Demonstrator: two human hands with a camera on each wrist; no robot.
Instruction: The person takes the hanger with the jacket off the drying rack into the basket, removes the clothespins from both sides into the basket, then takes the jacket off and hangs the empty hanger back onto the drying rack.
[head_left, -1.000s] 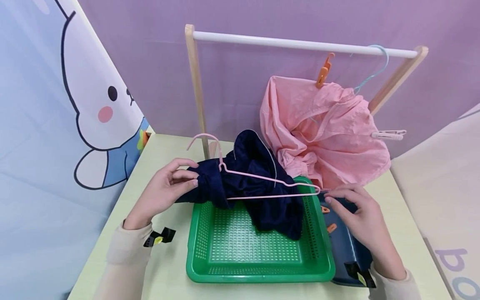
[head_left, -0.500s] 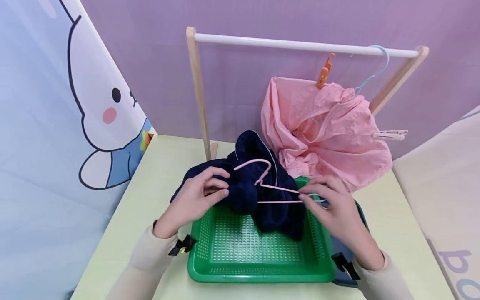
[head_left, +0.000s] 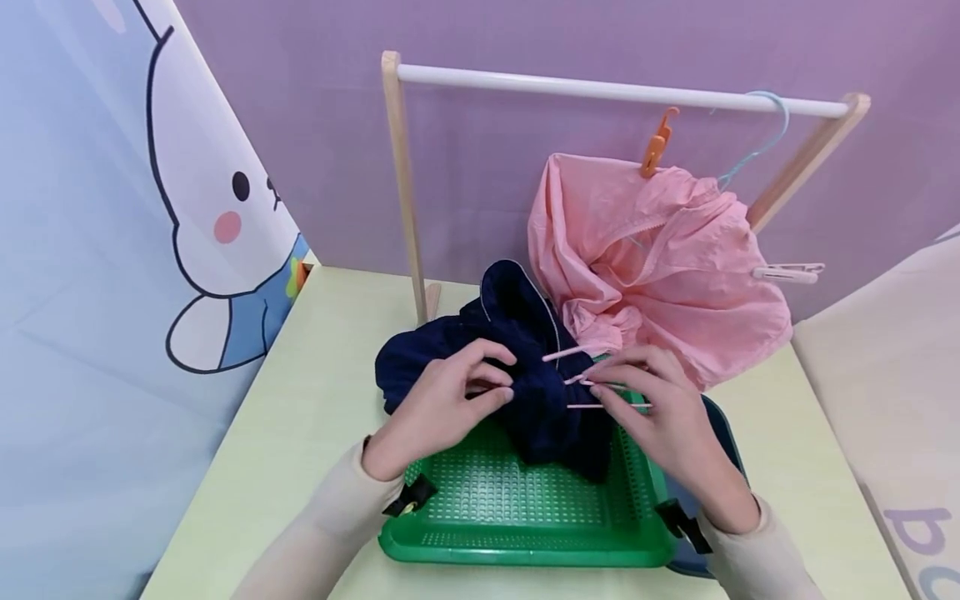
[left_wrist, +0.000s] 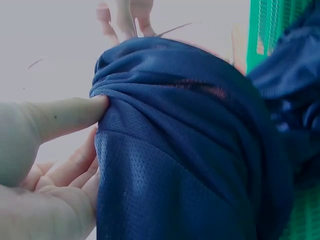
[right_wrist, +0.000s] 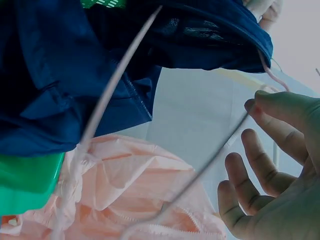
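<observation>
My left hand (head_left: 457,400) pinches the bunched edge of a dark navy garment (head_left: 536,433) between thumb and fingers. In the left wrist view, the thumb presses on the mesh-like navy cloth (left_wrist: 150,165). My right hand (head_left: 663,408) pinches a thin pink clothes hanger (head_left: 567,352) near the base of its hook. Part of the hanger is hidden inside the garment's opening. In the right wrist view, the hanger's wire (right_wrist: 107,92) runs into the navy cloth, while the other fingers are spread apart. The garment hangs partly over a green basket (head_left: 525,556).
Behind stands a rack with a white rail (head_left: 562,86). A pink garment (head_left: 690,275) hangs there on a teal hanger (head_left: 784,125), with an orange clip (head_left: 656,150) and a pale clip (head_left: 787,272). Right of the basket lies a dark blue tray (head_left: 723,437).
My left hand has moved right, drawing the navy cloth over the hanger. My right hand has shifted from the hanger's right end to near its hook. The hanger has moved right.
</observation>
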